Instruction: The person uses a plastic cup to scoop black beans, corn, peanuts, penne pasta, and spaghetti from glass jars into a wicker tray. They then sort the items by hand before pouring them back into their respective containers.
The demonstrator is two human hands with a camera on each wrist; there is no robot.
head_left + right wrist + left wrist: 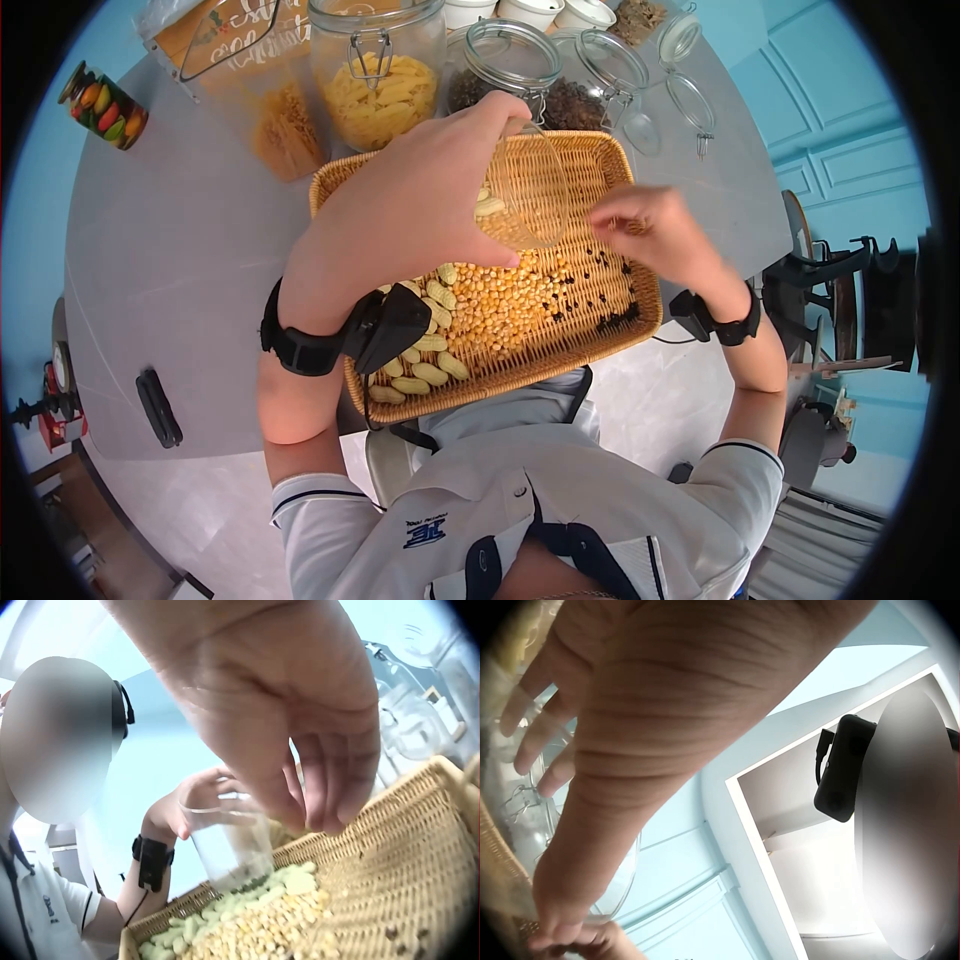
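The left hand [430,190] is gripping a clear drinking glass [229,847] above the wicker basket [590,165], its thumb and spread fingers wrapping the sides. That smooth wall could slip if the grip is loosening, and a drop would likely scatter the peanuts [430,372] and corn kernels [500,300] beneath. The right hand [650,230] is hovering near the glass with its fingers bending down and gathering toward the thumb; whether they are pinching anything, I cannot tell. A careless brush from it could push the small black beans [615,322] into the corn, because some are already lying loose along that border. The basket is holding peanuts toward its left end, corn in the middle and beans at the right; what the glass is containing is unclear. Beyond it, a large glass jar [420,45] is holding penne [380,105], and two open clip-top jars [510,65] are holding dark contents too small to name. A clear container [235,110] is holding long pasta [285,130], while a small jar [108,112] is showing red, green and orange pieces.
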